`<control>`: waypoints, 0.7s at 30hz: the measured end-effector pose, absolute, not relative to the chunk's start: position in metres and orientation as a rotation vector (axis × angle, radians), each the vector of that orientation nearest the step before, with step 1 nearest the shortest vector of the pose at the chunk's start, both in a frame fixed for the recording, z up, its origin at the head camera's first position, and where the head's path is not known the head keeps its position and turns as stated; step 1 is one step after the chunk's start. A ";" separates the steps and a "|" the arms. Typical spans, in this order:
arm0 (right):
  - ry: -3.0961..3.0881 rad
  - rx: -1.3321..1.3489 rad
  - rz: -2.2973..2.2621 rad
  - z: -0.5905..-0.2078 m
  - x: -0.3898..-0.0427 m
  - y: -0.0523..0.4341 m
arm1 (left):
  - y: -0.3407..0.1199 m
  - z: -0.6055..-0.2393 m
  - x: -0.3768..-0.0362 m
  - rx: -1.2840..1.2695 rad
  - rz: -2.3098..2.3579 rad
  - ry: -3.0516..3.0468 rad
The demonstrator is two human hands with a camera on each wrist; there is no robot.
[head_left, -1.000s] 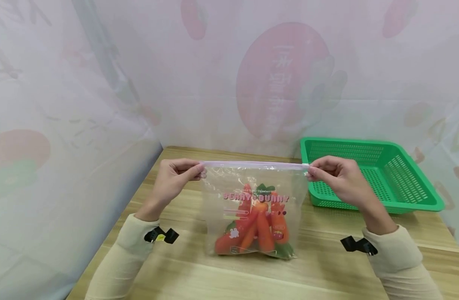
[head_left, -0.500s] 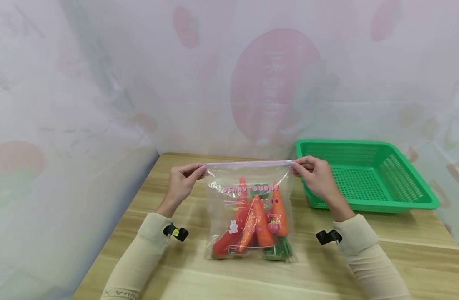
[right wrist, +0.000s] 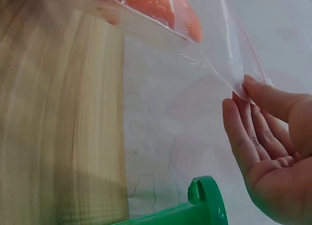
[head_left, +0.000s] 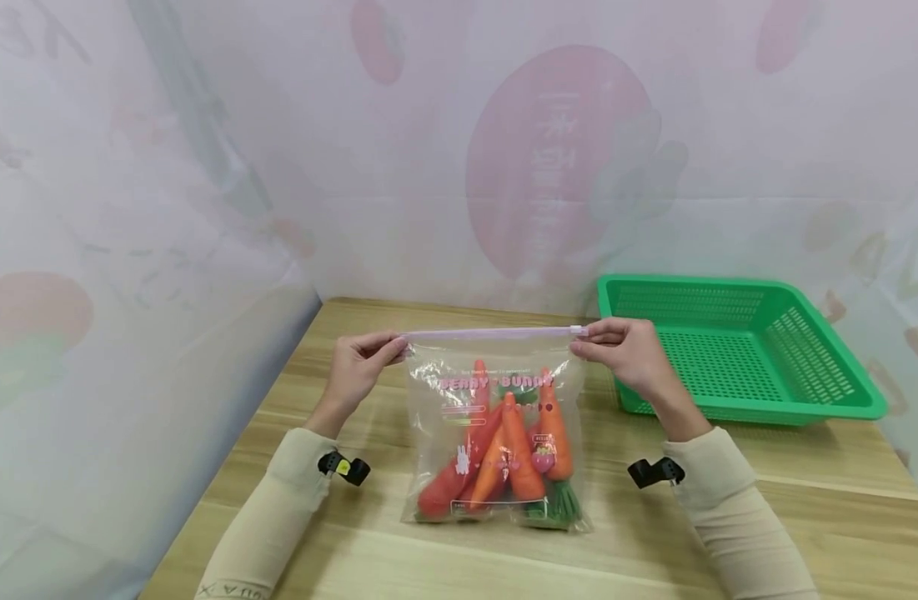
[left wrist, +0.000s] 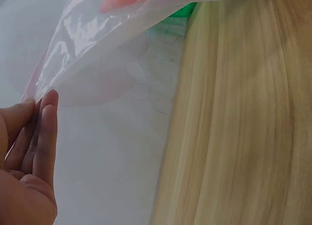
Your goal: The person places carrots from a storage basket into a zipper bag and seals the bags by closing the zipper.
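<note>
A clear zip bag (head_left: 496, 433) printed with pink letters stands upright on the wooden table (head_left: 729, 533), its pink zip strip (head_left: 492, 332) stretched level at the top. Several orange toy carrots (head_left: 519, 454) with green tops lie inside. My left hand (head_left: 357, 371) pinches the strip's left end and my right hand (head_left: 616, 350) pinches its right end by the small slider. In the left wrist view the fingers (left wrist: 41, 132) hold the bag's film (left wrist: 97, 45) at its corner. The right wrist view has the fingertips (right wrist: 263, 96) pinching the bag's corner (right wrist: 229, 59), carrots (right wrist: 161, 8) above.
A green perforated plastic basket (head_left: 736, 350) sits at the right rear of the table, just beyond my right hand; its rim (right wrist: 204, 205) shows in the right wrist view. Translucent printed curtains (head_left: 166, 208) close off the left side and the back.
The bag has come down a little and the carrots have settled lower in it. Both hands keep their pinch on the strip's ends and have drawn closer together over the second.
</note>
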State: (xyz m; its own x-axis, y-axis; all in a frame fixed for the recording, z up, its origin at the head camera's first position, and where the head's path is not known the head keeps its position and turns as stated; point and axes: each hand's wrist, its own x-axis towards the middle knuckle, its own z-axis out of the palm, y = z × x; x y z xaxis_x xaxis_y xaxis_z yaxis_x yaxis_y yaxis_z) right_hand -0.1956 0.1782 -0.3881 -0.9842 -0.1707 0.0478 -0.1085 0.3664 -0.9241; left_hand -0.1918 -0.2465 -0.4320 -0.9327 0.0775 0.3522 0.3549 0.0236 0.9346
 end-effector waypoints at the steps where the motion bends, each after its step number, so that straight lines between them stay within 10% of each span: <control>1: 2.579 -0.260 -1.713 -0.388 -0.195 0.177 | -0.248 -0.433 -0.191 -0.446 -2.016 -2.101; 21: 2.642 -0.293 -1.887 -0.390 -0.179 0.169 | -0.214 -0.327 -0.158 -0.684 -1.071 -2.500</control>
